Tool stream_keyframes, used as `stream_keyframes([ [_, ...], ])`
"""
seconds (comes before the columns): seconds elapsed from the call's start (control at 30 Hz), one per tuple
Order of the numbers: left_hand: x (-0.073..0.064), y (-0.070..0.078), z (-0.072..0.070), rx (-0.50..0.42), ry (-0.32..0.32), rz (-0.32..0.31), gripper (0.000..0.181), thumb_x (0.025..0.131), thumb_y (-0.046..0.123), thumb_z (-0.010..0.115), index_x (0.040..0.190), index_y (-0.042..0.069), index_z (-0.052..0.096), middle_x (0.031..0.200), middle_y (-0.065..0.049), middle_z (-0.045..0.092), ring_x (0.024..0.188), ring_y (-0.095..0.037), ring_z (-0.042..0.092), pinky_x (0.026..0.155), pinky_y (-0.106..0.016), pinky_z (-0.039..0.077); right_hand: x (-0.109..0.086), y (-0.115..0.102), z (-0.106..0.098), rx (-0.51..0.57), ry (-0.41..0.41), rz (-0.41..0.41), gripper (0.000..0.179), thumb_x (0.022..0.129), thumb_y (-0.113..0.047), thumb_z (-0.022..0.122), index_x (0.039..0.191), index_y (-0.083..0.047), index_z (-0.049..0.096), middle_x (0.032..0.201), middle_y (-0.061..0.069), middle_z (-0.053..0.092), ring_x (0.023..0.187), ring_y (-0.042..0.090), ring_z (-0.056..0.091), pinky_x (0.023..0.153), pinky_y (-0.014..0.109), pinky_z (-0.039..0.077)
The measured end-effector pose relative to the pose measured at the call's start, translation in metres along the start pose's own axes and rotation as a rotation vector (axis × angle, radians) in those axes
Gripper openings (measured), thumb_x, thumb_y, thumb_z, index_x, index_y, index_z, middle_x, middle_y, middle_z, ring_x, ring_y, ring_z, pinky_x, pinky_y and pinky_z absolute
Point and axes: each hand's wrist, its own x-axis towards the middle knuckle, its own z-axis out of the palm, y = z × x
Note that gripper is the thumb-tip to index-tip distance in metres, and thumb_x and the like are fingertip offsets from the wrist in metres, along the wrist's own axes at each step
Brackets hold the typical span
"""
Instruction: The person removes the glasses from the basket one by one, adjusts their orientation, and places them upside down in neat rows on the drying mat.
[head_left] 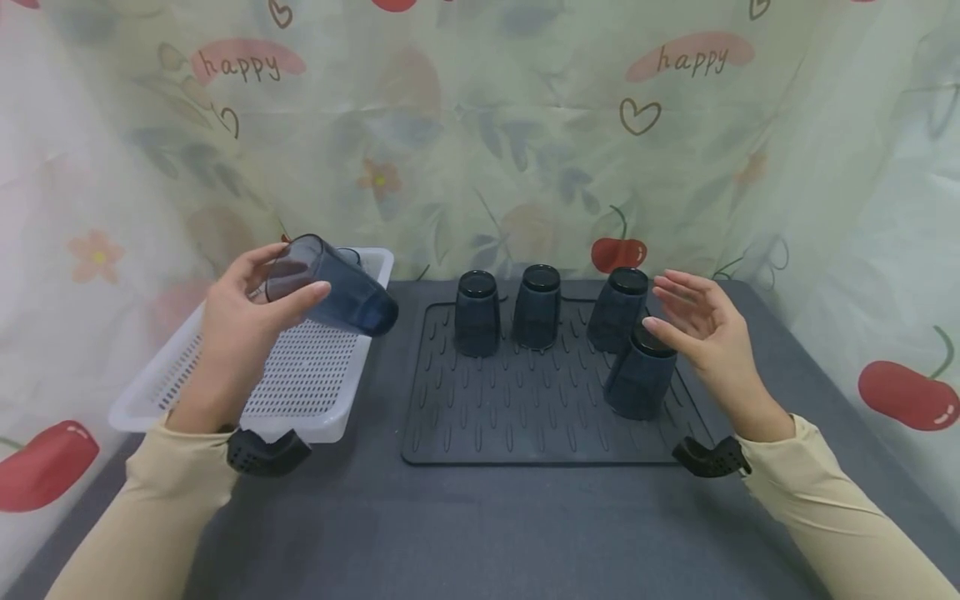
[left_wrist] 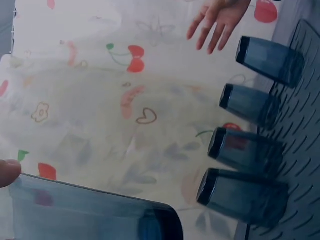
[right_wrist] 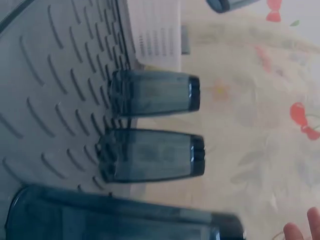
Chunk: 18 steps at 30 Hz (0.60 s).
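My left hand grips a blue-tinted drinking glass, thumb along its near side, over the white basket. The glass is tilted, its dark thick base pointing right and down; in the left wrist view the thumb lies at its mouth end. Several matching glasses stand upside down on the dark ridged mat, two toward its left and two toward its right. Beside the right pair, my right hand is held with loosely spread fingers and nothing in them, thumb close to the base of the front-right glass.
Behind the held glass, part of another glass rim shows in the basket. The basket stands left of the mat on a dark grey table. A printed curtain encloses the back and both sides.
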Motion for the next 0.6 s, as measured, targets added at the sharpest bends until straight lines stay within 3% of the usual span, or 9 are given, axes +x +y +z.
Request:
stream_keyframes([
  [0.23,-0.005,-0.002,0.019,-0.213,-0.016,0.057,0.068,0.083,0.017,0.077,0.142,0.012,0.044,0.131,-0.008,0.052,0.101,-0.008,0.062,0.074,-0.016,0.054,0.0,-0.01,0.012,0.101,-0.023,-0.035,0.057,0.086,0.009,0.065,0.138,-0.006,0.047,0.133,0.004,0.055,0.124,0.014,0.053,0.101,0.017,0.043],
  [0.33,-0.008,-0.002,0.026,-0.249,-0.034,0.061,0.067,0.083,0.016,0.076,0.141,0.01,0.044,0.127,-0.004,0.052,0.102,-0.009,0.062,0.075,-0.017,0.055,0.0,-0.014,0.019,0.129,-0.029,-0.051,0.057,0.085,0.012,0.064,0.138,-0.002,0.046,0.132,0.005,0.056,0.123,0.016,0.054,0.102,0.02,0.043],
  [0.6,-0.015,-0.003,0.051,-0.278,-0.076,0.043,0.066,0.087,0.014,0.073,0.143,0.009,0.04,0.137,-0.01,0.047,0.109,-0.013,0.059,0.078,-0.02,0.055,-0.004,-0.01,0.033,0.142,-0.096,-0.066,0.059,0.085,0.015,0.062,0.138,-0.002,0.044,0.135,0.006,0.054,0.125,0.016,0.053,0.101,0.023,0.045],
])
